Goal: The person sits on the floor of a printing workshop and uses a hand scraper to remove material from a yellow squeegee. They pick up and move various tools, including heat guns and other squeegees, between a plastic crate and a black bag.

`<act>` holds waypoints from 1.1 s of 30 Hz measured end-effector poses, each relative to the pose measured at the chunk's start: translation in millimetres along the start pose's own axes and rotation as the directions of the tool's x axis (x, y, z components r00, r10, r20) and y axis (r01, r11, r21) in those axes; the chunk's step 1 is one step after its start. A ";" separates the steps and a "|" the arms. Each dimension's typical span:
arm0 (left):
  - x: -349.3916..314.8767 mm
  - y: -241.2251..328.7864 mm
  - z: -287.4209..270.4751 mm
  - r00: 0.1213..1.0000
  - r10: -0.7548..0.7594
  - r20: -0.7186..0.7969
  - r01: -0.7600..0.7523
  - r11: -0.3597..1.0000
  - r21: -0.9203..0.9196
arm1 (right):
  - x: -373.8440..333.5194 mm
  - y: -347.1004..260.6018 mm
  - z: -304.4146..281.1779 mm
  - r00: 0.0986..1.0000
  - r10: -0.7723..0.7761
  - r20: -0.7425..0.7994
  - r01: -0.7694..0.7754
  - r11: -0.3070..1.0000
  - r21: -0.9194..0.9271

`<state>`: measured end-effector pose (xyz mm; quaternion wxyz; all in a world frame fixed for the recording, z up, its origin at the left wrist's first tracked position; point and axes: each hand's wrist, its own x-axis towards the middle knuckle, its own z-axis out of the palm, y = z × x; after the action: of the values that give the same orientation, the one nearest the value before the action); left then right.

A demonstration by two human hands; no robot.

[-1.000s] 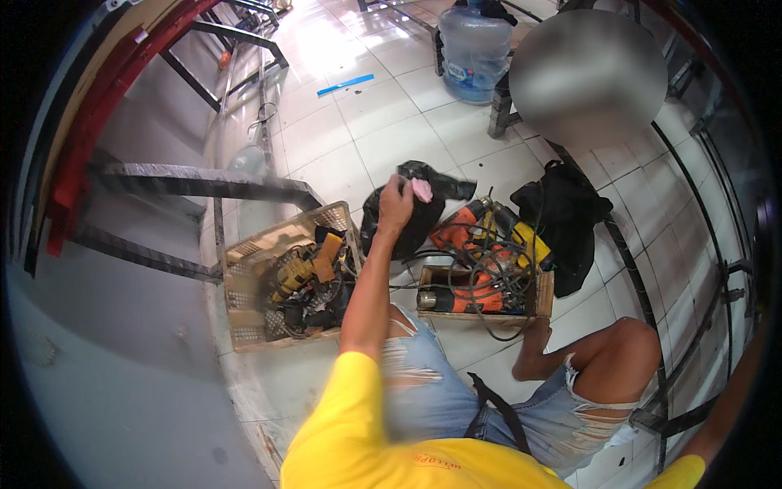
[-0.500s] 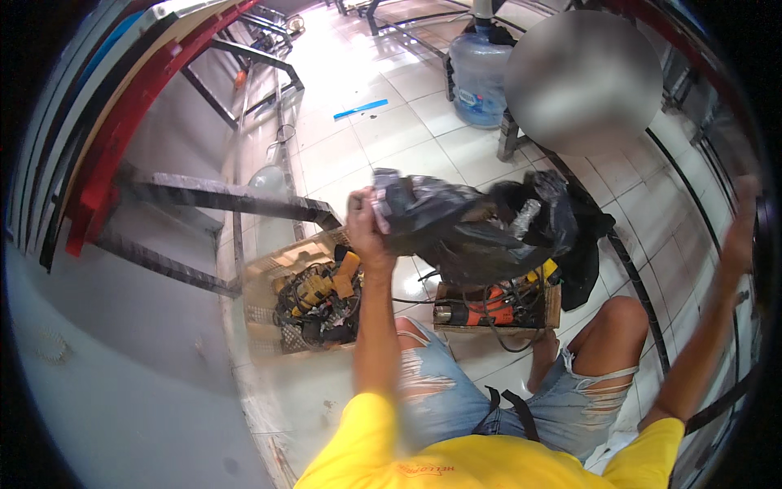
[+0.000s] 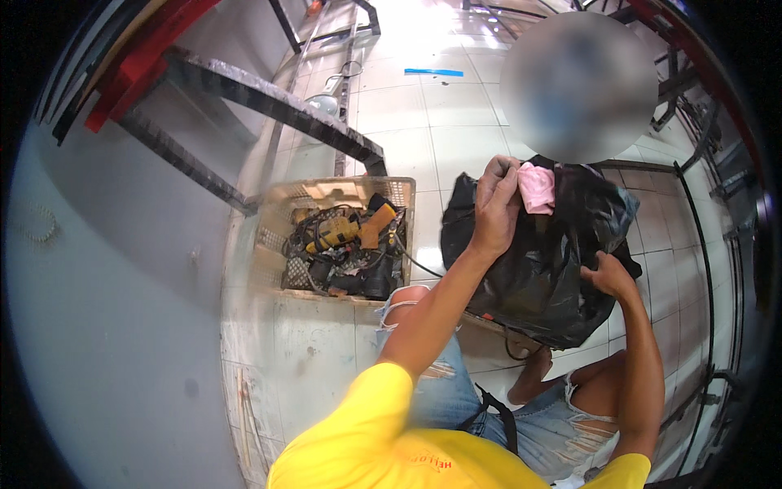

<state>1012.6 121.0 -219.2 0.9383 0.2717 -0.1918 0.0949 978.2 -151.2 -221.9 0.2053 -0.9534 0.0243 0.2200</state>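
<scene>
A wide black plastic bag (image 3: pixel 538 277) spreads over the floor in front of my knees. At its upper edge my left hand (image 3: pixel 495 204) is closed on a bunched pink cloth (image 3: pixel 537 188); whether it grips the bag too, I cannot tell. My right hand (image 3: pixel 611 275) pinches the bag's right side. Beneath the bag, a small box (image 3: pixel 487 323) shows only a strip of its near edge and a bit of orange; its contents are covered.
To the left stands a beige plastic crate (image 3: pixel 334 189) holding yellow and black power tools (image 3: pixel 332 234) with cables. A dark metal leg frame (image 3: pixel 277 106) reaches over the floor behind it. Farther off lies a blue strip (image 3: pixel 434 72). A blurred disc hides the upper right.
My right hand has come in from the far right and taken hold of the bag. The bag has spread lower over the box with the orange tool. My view has shifted left.
</scene>
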 end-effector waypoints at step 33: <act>-22.8 -13.2 23.1 0.953 -0.225 0.204 -0.191 0.079 0.978 | -3.1 -38.1 -3.4 0.914 -0.089 -0.395 0.356 0.640 0.681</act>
<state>988.5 95.6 -216.8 0.4612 0.8486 -0.2142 0.1456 982.0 -117.9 -203.3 0.5928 -0.8049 0.0252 0.0034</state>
